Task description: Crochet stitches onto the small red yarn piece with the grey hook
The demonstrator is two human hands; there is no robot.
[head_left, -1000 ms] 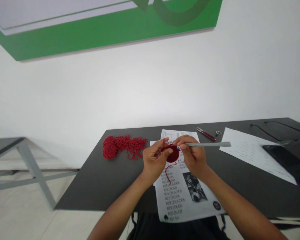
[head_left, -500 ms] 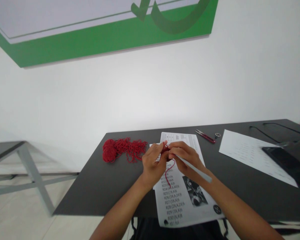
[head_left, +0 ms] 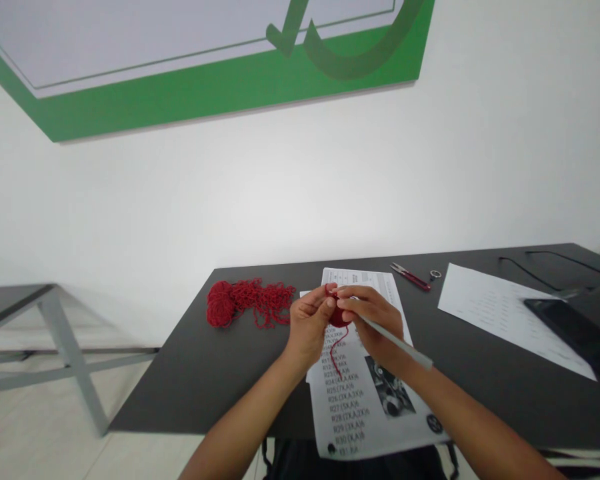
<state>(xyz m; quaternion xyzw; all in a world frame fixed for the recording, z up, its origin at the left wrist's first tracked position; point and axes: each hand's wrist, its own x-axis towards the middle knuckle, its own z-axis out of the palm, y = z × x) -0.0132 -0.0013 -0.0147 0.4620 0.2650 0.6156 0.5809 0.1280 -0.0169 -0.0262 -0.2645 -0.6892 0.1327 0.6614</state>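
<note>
Between my hands is a small red crocheted piece (head_left: pixel 339 316), partly covered by my fingers. My left hand (head_left: pixel 310 321) pinches it from the left, with a strand of red yarn at its raised index finger. In my right hand (head_left: pixel 375 316) is a grey-handled crochet hook (head_left: pixel 397 341), its handle slanting down over my wrist; its tip is hidden at the piece. A loose red yarn tail (head_left: pixel 334 357) hangs onto a printed pattern sheet (head_left: pixel 353 430) below. Left of my hands lies a red yarn ball (head_left: pixel 221 305) with loose tangled yarn (head_left: pixel 265 301).
On the dark table (head_left: pixel 240 373), red thread snips (head_left: pixel 411 276) and a small metal ring (head_left: pixel 435 274) lie at the back. Another printed sheet (head_left: pixel 485 313), a black phone-like device (head_left: pixel 560 323) and eyeglasses (head_left: pixel 530 272) are on the right. A second table (head_left: pixel 15 303) stands far left.
My left hand has turned and its fingers have shifted, so more of the crocheted piece shows below the fingertips. The hook's handle end has moved slightly right and down.
</note>
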